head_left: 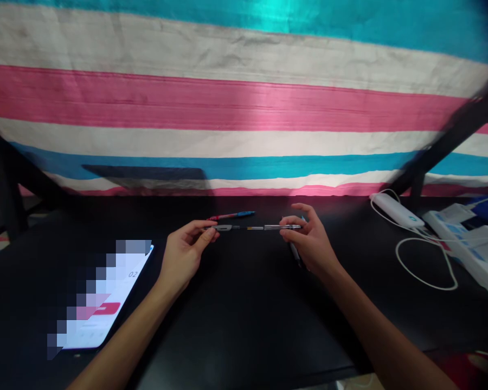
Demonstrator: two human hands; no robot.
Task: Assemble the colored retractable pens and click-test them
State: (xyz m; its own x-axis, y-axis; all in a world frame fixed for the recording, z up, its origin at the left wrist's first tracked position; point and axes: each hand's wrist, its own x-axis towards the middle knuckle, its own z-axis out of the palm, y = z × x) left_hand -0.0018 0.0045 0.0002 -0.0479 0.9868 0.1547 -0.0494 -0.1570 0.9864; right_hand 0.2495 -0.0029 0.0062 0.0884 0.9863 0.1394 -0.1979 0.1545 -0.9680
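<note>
My left hand point(187, 249) pinches the grey clip end of a pen point(224, 228) between thumb and fingers. A thin refill point(252, 228) runs level from that end toward the right. Its far end meets a clear pen barrel point(271, 227), which my right hand point(311, 238) grips between thumb and fingertips, with the index finger raised. Whether the refill sits inside the barrel I cannot tell. Just behind, a red and blue pen point(238, 215) lies on the black table point(236, 314). Another dark, slim item point(295, 253) lies partly hidden beneath my right hand.
A phone with a lit screen point(109, 303) lies at the left, beside my forearm. On the right are a white power bank point(396, 210), a looped white cable point(398, 265) and a white power strip point(467, 244). A striped sheet point(244, 103) hangs behind the table.
</note>
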